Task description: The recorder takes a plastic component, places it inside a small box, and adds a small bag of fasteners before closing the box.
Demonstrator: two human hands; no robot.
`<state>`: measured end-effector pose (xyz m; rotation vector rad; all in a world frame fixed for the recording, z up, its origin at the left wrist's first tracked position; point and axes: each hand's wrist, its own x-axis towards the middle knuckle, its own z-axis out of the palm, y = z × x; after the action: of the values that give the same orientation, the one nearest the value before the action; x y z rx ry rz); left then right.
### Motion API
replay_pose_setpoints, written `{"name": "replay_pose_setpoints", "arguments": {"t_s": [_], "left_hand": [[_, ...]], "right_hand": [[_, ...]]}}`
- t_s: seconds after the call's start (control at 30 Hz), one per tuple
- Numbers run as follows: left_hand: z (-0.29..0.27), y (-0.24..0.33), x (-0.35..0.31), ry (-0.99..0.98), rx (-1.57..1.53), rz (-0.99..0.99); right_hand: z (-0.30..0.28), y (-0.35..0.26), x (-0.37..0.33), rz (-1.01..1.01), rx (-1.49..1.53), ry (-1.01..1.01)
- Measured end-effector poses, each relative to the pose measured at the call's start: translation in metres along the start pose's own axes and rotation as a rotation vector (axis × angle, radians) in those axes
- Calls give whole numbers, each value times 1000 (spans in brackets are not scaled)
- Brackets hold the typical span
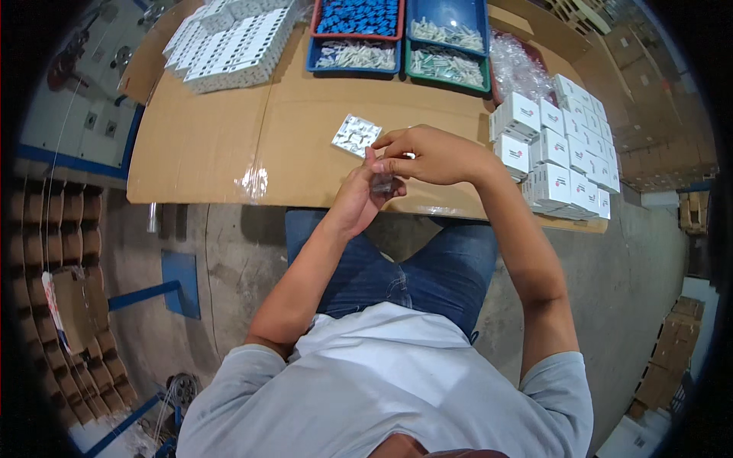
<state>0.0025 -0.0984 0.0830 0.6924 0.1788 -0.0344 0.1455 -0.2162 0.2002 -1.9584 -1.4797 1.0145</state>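
Over the table's near edge my two hands meet. My left hand (pixel 357 200) is closed around a small clear plastic bag (pixel 382 183), palm turned up. Above it, my right hand (pixel 427 155) is bent down with its fingertips pinched together at the bag's upper end. A small whitish bit shows at the right fingers, too small to name. Just beyond the hands a flat white square piece (pixel 356 135) with grey printed pictures lies on the cardboard-covered table (pixel 229 141). The fingers partly hide the bag and its contents.
At the back stand a red tray of blue parts (pixel 357 17), a blue tray (pixel 353 56) and a green tray (pixel 447 69) of pale plugs, and a heap of clear bags (pixel 519 65). White boxes (pixel 561 153) are stacked right; white box rows (pixel 233 49) stand far left.
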Motion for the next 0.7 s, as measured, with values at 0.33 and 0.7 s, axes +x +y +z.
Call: {"name": "replay_pose_setpoints", "arguments": {"t_s": [0.33,0.7], "left_hand": [[-42,-27,38,-70,-183,-238],[-81,-41,64,-241,-424,-524]], "right_hand": [[-42,59,-9,150,-75,233],[-133,209,76,143,-217,776]]}}
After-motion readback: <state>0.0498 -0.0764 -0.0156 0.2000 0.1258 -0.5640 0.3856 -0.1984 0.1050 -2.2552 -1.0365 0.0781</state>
